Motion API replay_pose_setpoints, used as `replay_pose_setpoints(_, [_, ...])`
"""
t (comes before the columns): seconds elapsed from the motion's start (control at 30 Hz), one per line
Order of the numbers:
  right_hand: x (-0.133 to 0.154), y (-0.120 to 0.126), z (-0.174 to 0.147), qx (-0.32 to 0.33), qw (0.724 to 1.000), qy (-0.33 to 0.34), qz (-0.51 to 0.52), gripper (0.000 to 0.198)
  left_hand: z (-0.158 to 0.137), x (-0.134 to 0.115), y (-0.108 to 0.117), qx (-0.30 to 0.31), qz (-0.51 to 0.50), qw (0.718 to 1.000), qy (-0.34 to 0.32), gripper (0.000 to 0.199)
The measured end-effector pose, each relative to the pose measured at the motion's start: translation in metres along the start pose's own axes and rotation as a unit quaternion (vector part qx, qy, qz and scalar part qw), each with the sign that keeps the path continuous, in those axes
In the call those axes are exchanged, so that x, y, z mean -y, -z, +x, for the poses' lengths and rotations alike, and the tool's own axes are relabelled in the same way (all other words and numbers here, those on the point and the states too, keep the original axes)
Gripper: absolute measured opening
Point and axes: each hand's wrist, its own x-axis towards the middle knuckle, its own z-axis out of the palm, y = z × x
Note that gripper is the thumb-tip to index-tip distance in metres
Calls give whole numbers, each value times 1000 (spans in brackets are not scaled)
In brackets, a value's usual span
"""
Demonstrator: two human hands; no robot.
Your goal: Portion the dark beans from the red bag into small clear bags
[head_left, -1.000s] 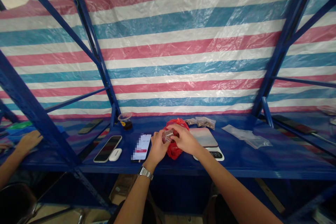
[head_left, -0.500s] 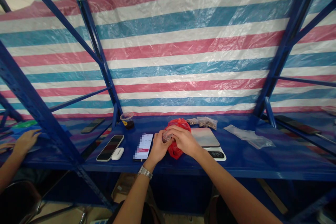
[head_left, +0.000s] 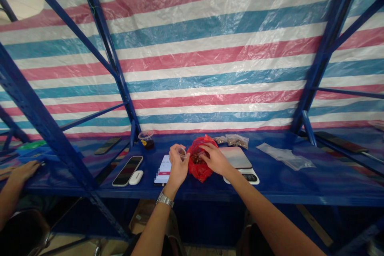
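My left hand (head_left: 179,164) is closed around a small clear plastic cup (head_left: 181,152), held just left of a red plastic bag (head_left: 201,174). The bag stands open, with small brown pieces (head_left: 196,158) showing inside. Over the bag's mouth is my right hand (head_left: 214,159), its fingers curled down among the pieces; what they pinch, if anything, is too small to tell. Partly behind my left hand lies a lit phone (head_left: 163,168). A flat kitchen scale (head_left: 237,158) sits right of the bag, partly covered by my right hand.
Farther left are a dark-screened phone (head_left: 128,171), a white earbud case (head_left: 136,177) and a lidded cup of dark liquid (head_left: 146,141). Filled small bags (head_left: 237,141) lie behind the scale, flat clear bags (head_left: 285,156) to its right. Beyond the blue post is another person's hand (head_left: 27,170).
My hands, together above the red bag before, have parted. The left has moved left with the clear cup; the right has let go of it and lowered its fingers into the bag, whose contents now show.
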Motion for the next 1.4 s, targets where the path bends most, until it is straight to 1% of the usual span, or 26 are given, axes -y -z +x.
replay_pose_setpoints(0.1, [24,-3,-2,-28,997,25,69,28,-2,-9,1,-1,44,999,-12,29])
replay_pose_setpoints(0.17, [44,-4,-4,-18,992,37,121,26,-5,-14,0,16,75,997,-9,30])
replay_pose_setpoints(0.23, [58,-3,-4,-3,992,55,113,19,-7,-20,-1,37,91,995,-13,29])
replay_pose_setpoints(0.3, [64,1,-3,-13,994,70,80,15,-7,-26,-4,48,92,994,-20,29])
replay_pose_setpoints(0.33, [63,5,-1,-35,995,69,69,16,-6,-29,-5,48,87,995,-18,35])
replay_pose_setpoints(0.4, [59,13,2,-92,993,49,63,19,-4,-35,-8,41,72,997,2,63])
replay_pose_setpoints(0.43, [57,18,3,-112,991,39,65,19,-3,-38,-10,44,57,997,16,76])
replay_pose_setpoints(0.47, [54,22,4,-123,990,30,68,20,-2,-41,-11,60,33,997,29,81])
replay_pose_setpoints(0.5, [52,25,5,-128,989,23,72,20,-2,-43,-12,93,-1,995,38,76])
replay_pose_setpoints(0.57, [47,30,4,-127,988,14,88,19,-4,-47,-13,175,-84,980,42,53])
replay_pose_setpoints(0.6, [45,31,3,-123,987,11,100,18,-5,-48,-14,210,-119,970,38,46])
replay_pose_setpoints(0.63, [42,32,1,-119,986,10,113,18,-7,-48,-15,236,-141,961,32,45])
replay_pose_setpoints(0.7, [39,33,-2,-111,985,17,130,18,-11,-49,-18,241,-147,959,31,51])
replay_pose_setpoints(0.8, [39,37,-6,-127,984,30,121,19,-14,-52,-27,219,-169,959,53,56])
replay_pose_setpoints(0.83, [41,39,-8,-123,985,42,114,19,-14,-55,-31,215,-197,954,61,59])
replay_pose_setpoints(0.9, [45,45,-11,-105,987,70,97,21,-14,-60,-39,219,-273,934,72,67])
replay_pose_setpoints(0.93, [46,48,-12,-105,988,79,83,21,-14,-63,-43,222,-306,923,78,69])
replay_pose_setpoints(0.97, [45,52,-13,-119,988,79,67,22,-14,-65,-46,224,-329,913,85,69])
replay_pose_setpoints(1.0, [43,57,-14,-144,986,69,50,22,-14,-67,-49,226,-340,908,91,69])
replay_pose_setpoints(1.03, [39,62,-14,-171,983,55,34,22,-13,-68,-51,224,-337,909,96,70])
replay_pose_setpoints(1.07, [32,67,-14,-192,980,40,21,22,-13,-68,-54,216,-320,917,98,73])
replay_pose_setpoints(1.13, [11,78,-15,-219,976,5,6,21,-12,-67,-58,186,-262,942,100,77])
replay_pose_setpoints(1.2, [-16,88,-18,-226,973,-43,2,22,-12,-65,-64,142,-205,963,105,72])
replay_pose_setpoints(1.27, [-44,96,-23,-225,969,-102,3,22,-12,-65,-71,108,-172,973,106,62])
replay_pose_setpoints(1.33, [-69,99,-30,-216,965,-152,-10,24,-13,-66,-77,80,-147,982,88,55])
replay_pose_setpoints(1.4, [-88,98,-36,-195,963,-184,-35,24,-15,-68,-83,65,-119,990,51,50])
